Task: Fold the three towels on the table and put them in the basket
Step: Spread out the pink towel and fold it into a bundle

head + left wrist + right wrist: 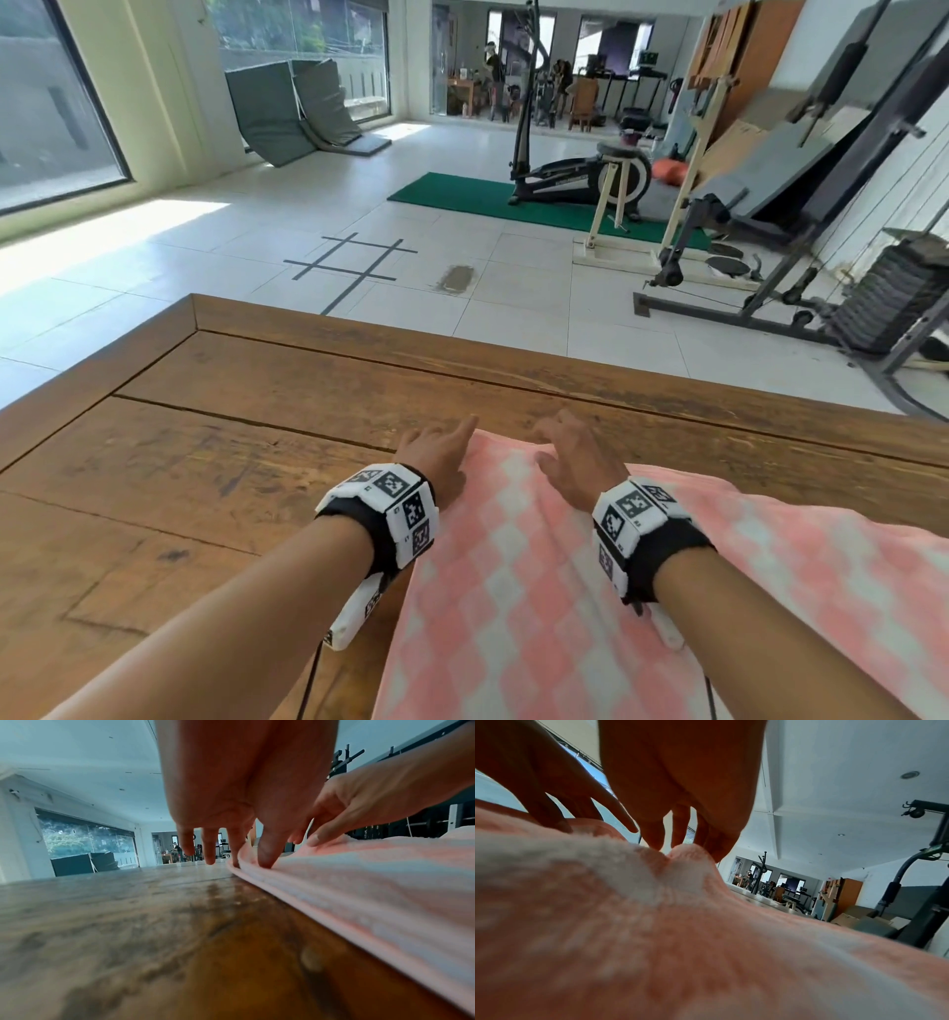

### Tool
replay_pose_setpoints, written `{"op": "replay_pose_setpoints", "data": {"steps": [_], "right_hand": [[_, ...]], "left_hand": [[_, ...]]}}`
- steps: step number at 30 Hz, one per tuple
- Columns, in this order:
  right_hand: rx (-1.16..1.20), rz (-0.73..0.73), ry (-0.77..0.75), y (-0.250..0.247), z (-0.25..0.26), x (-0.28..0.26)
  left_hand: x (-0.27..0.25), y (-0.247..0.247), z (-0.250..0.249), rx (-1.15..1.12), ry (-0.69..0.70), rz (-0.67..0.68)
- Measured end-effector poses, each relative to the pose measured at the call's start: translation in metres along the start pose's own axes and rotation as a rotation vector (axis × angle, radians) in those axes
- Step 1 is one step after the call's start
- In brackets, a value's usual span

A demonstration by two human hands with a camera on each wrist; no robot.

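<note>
The pink checked towel (554,591) lies on the wooden surface (215,462), near right. Left hand (436,452) pinches its far left corner; right hand (575,462) pinches a raised ridge at the far edge. A loose pinch could slip, skewing the fold.

Your towel (539,591) shows a checked pattern of soft pink and white squares, edged in plain pink. Under it, your surface (205,462) is warm brown wood, streaked with darker stains. Your wrist bands (395,506) are black, carrying white blocks printed with black square codes. A green mat (462,198) lies on the white-tiled floor (513,303).
</note>
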State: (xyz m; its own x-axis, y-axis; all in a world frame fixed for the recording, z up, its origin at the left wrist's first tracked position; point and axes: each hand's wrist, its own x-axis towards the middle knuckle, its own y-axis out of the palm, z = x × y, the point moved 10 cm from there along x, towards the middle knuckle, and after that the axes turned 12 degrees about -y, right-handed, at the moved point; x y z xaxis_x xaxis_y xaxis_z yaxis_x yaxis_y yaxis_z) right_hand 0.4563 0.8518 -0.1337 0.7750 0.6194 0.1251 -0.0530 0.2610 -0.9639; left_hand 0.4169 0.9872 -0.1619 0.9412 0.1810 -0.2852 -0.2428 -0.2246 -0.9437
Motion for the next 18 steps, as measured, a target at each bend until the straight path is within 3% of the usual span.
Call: {"op": "replay_pose_setpoints", "data": {"steps": [4, 8, 14, 18], "right_hand": [[-0.111, -0.013, -0.084, -0.015, 0.009, -0.028], [-0.115, 0.045, 0.013, -0.023, -0.012, -0.083], [-0.103, 0.279, 0.227, -0.026, -0.070, -0.200], [-0.091, 0.357, 0.368, -0.039, -0.121, -0.278]], "left_hand": [[-0.010, -0.016, -0.011, 0.082, 0.011, -0.109], [-0.056, -0.017, -0.057, 0.179, 0.149, -0.203], [-0.140, 0.040, -0.159, 0.204, 0.418, 0.026], [-0.184, 0.083, -0.225, 0.211, 0.489, 0.154]]}}
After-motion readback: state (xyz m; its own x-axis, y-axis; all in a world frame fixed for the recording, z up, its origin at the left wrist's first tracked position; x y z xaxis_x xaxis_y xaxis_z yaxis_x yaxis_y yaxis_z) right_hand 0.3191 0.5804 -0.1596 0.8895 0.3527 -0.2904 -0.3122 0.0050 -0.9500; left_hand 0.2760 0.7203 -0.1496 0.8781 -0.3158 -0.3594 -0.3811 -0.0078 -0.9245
